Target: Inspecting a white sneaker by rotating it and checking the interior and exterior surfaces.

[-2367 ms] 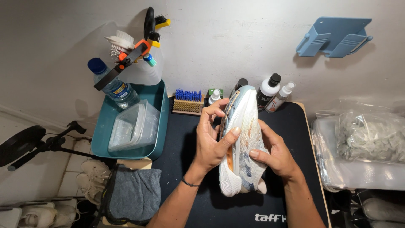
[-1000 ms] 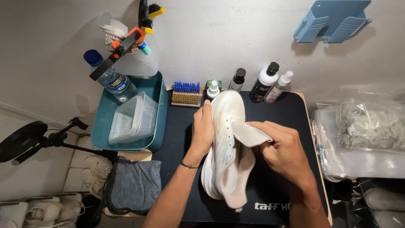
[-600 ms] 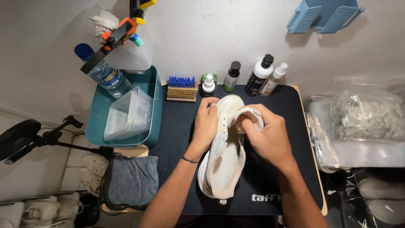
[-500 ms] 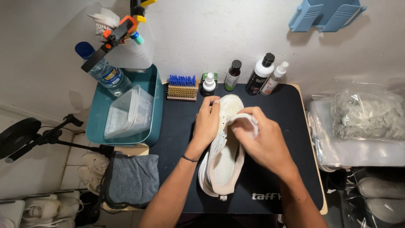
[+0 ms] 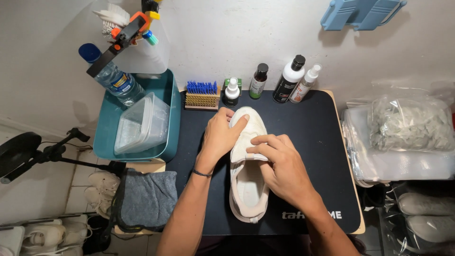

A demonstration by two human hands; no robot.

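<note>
Small work table against a pale wall
A black mat [image 5: 322, 142] covers the table [image 5: 356, 208] (tiled floor [image 5: 42, 204] at the left).

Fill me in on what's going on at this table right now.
A person has a white sneaker lying on a black mat, opening facing up. The left hand grips the toe end, while the right hand presses its fingers at the tongue, near the shoe's opening. Along the back edge of the mat stand a blue-bristled brush and four small bottles. A teal bin with a clear plastic container sits to the left.
</note>
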